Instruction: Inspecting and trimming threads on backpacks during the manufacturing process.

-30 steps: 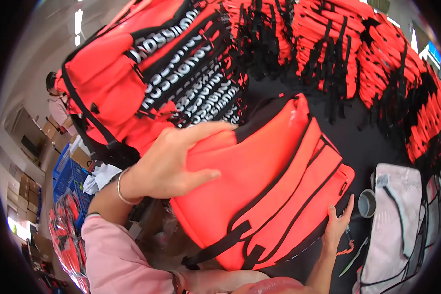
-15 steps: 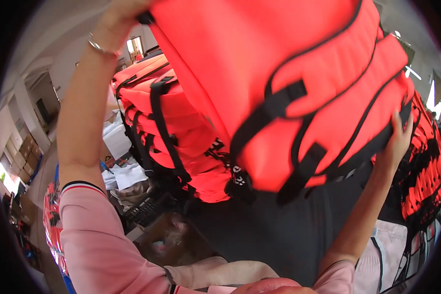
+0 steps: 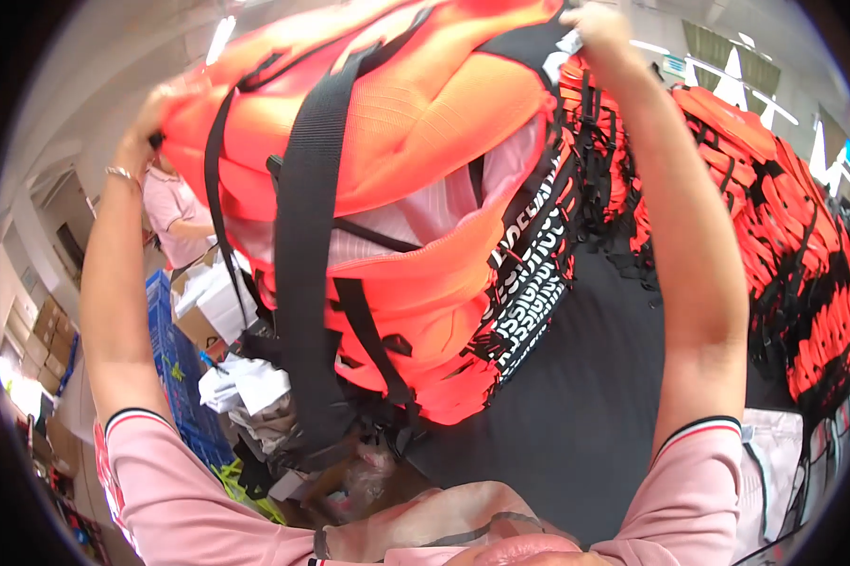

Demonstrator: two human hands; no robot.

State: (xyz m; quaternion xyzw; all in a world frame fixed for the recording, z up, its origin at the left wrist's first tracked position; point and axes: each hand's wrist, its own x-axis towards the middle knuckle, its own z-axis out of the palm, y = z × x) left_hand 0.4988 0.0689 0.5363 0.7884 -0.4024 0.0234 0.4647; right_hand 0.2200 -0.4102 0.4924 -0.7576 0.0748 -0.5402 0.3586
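My arms are raised and spread around a large orange-red bag (image 3: 425, 123) with wide black straps. My left hand (image 3: 147, 118) is closed on its left end, and my right hand (image 3: 600, 36) grips the upper right corner beside a small white tag. A gap in the front shows pale, striped lining. One black strap (image 3: 304, 208) hangs down the front. The bag is at the top of a pile of similar orange bags (image 3: 444, 377), whose black edges carry white lettering; whether it rests fully on them I cannot tell.
A black tabletop (image 3: 576, 368) spreads below. More orange bags (image 3: 765, 198) are stacked at the right, with pale pink fabric (image 3: 769, 472) nearby. Left are a blue crate (image 3: 187, 377), crumpled white sheets (image 3: 246, 382) and a cardboard box (image 3: 197, 325). Another person in pink (image 3: 172, 212) is behind.
The bag has turned and shifted left onto the pile, its back panel no longer facing me. My right hand has risen from its lower right edge to the top corner; my left hand has come lower.
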